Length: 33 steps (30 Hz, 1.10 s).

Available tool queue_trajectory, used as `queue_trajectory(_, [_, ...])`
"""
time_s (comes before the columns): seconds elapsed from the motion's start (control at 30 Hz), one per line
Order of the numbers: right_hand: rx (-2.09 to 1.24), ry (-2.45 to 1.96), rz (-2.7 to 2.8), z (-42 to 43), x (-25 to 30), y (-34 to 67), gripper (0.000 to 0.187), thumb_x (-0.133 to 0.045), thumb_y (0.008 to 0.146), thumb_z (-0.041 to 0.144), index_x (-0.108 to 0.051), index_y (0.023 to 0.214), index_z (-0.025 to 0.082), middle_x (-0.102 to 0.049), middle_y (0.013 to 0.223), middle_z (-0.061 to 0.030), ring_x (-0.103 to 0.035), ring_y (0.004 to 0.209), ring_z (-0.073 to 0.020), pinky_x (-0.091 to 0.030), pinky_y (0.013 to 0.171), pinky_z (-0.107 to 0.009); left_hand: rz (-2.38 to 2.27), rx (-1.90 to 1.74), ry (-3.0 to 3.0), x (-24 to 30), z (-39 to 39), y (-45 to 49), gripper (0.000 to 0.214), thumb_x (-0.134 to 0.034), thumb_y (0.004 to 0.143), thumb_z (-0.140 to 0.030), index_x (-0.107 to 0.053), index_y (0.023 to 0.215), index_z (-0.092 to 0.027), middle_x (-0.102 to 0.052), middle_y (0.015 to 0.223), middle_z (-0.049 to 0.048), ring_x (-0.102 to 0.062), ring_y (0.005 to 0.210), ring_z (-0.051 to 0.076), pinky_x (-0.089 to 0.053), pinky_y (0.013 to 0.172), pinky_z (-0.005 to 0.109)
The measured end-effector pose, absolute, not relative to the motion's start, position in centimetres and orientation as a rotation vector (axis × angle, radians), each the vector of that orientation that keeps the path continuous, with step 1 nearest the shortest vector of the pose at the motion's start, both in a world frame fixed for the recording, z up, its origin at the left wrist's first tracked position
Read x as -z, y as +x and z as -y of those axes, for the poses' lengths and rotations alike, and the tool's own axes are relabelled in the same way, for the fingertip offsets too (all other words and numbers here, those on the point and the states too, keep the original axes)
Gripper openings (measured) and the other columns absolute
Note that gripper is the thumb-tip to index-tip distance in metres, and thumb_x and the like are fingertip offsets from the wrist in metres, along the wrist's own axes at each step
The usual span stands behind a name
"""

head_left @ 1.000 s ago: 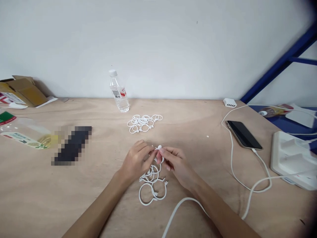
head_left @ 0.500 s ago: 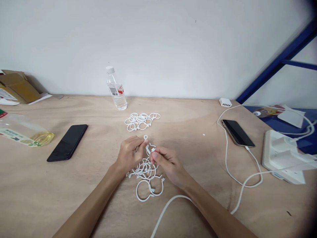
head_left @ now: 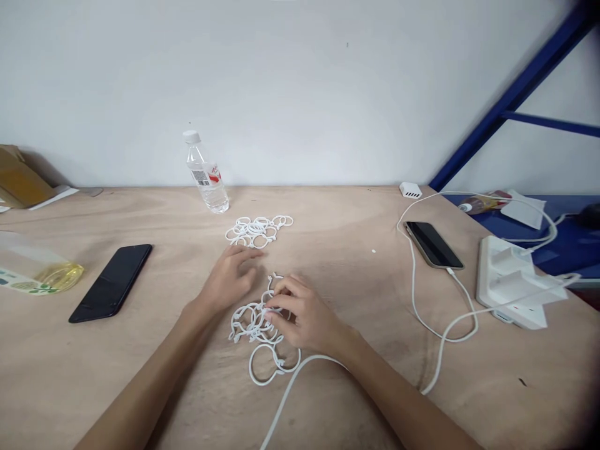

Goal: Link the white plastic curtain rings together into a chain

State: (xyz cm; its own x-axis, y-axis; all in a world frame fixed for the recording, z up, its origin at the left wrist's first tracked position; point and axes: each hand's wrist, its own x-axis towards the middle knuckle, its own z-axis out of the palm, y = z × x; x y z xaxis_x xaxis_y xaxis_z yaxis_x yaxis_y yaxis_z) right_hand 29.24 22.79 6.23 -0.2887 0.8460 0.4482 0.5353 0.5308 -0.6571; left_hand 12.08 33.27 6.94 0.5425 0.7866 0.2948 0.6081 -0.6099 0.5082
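Note:
A tangle of white plastic rings [head_left: 255, 328] lies on the wooden table [head_left: 328, 387] right in front of me. My right hand [head_left: 300, 312] rests on the tangle's right side, fingers curled and pinched on one white ring. My left hand [head_left: 232, 275] hovers just left of and beyond it, fingers stretched forward toward a second heap of white rings [head_left: 257, 229] farther back. It holds nothing that I can see.
A clear water bottle [head_left: 205, 173] stands near the wall. A black phone [head_left: 111, 282] and an oil bottle [head_left: 40, 275] lie at left. At right are a charging phone [head_left: 432, 244], its white cable [head_left: 424, 312], a white power strip [head_left: 515, 282] and a blue frame [head_left: 506, 100].
Both hands have come down from holding a ring between them. The left hand let go and reached forward; the right hand dropped onto the near tangle. The view shifted right.

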Motion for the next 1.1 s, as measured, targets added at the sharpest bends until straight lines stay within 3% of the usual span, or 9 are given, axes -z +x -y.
queue_trajectory(0.13, [-0.422,-1.116,1.912,-22.9,-6.2,29.2,0.007,-0.062,0.082,0.021,-0.068,0.082,0.018,-0.058,0.083,-0.0056,-0.053,0.081,-0.0182,-0.046,0.079,-0.035,-1.279,-0.653,2.729,-5.8,-36.0,13.3,0.034,-0.049,0.084,-0.027,-0.063,0.112,-0.016,-0.062,0.103,0.0125,-0.051,0.101,0.029,-0.043,0.091,0.046])
queue_trajectory(0.3, [-0.369,-1.183,1.678,-23.4,-5.9,29.4,0.013,-0.055,0.085,0.019,-0.068,0.083,0.02,-0.06,0.083,-0.0057,-0.054,0.083,-0.019,-0.046,0.081,-0.037,-1.214,-0.679,2.797,-5.8,-36.9,14.7,0.024,-0.046,0.087,-0.025,-0.068,0.091,-0.017,-0.062,0.092,0.0115,-0.05,0.095,0.027,-0.042,0.088,0.043])
queue_trajectory(0.4, [-0.441,-1.278,1.453,-23.7,-5.9,29.7,0.015,-0.053,0.086,0.022,-0.067,0.09,0.02,-0.062,0.087,-0.0058,-0.055,0.084,-0.0186,-0.045,0.08,-0.035,-1.104,-0.801,2.522,-7.1,-35.1,14.9,0.023,-0.046,0.088,-0.029,-0.065,0.085,-0.017,-0.063,0.086,0.0076,-0.053,0.088,0.022,-0.042,0.083,0.036])
queue_trajectory(0.53, [-0.697,-1.355,1.055,-24.1,-6.4,30.0,0.029,-0.056,0.084,0.033,-0.06,0.109,0.02,-0.062,0.096,-0.0045,-0.054,0.076,-0.0151,-0.045,0.07,-0.029,-0.985,-0.801,1.944,-8.7,-31.5,14.7,0.029,-0.047,0.088,-0.04,-0.061,0.079,-0.017,-0.062,0.074,0.002,-0.053,0.068,0.014,-0.043,0.066,0.026])
queue_trajectory(0.6, [-0.933,-1.279,0.985,-24.2,-6.8,30.0,0.028,-0.057,0.082,0.037,-0.063,0.102,0.019,-0.062,0.088,-0.0028,-0.052,0.07,-0.0134,-0.043,0.063,-0.027,-0.928,-0.801,1.767,-8.9,-30.0,14.6,0.032,-0.049,0.087,-0.043,-0.061,0.077,-0.016,-0.061,0.072,0.0015,-0.05,0.062,0.012,-0.041,0.061,0.024])
queue_trajectory(0.73, [-1.374,-1.083,0.934,-23.9,-7.6,29.7,0.027,-0.061,0.079,0.041,-0.063,0.07,0.015,-0.057,0.066,0.0005,-0.04,0.052,-0.0075,-0.03,0.049,-0.022,-0.897,-0.822,1.56,-8.3,-28.3,14.4,0.032,-0.051,0.086,-0.043,-0.061,0.077,-0.015,-0.062,0.069,0.0021,-0.052,0.059,0.012,-0.044,0.059,0.024])
queue_trajectory(0.93, [-1.566,-0.98,0.842,-23.5,-8.1,29.6,0.029,-0.068,0.074,0.038,-0.059,0.063,0.014,-0.053,0.061,0.0022,-0.032,0.047,-0.0046,-0.018,0.046,-0.023,-1.04,-1.01,2.08,-7.8,-27.9,14.0,0.019,-0.056,0.084,-0.032,-0.066,0.078,-0.017,-0.059,0.059,-0.0006,-0.049,0.055,0.011,-0.042,0.056,0.023])
queue_trajectory(1.1, [-1.565,-0.97,0.898,-23.3,-7.4,28.9,0.035,-0.063,0.079,0.043,-0.054,0.061,0.016,-0.049,0.059,0.0029,-0.036,0.05,-0.0072,-0.024,0.048,-0.023,-0.983,-1.089,2.367,-7.7,-28.3,13.7,0.023,-0.053,0.084,-0.022,-0.063,0.065,-0.016,-0.055,0.055,-0.0011,-0.045,0.051,0.01,-0.038,0.054,0.022])
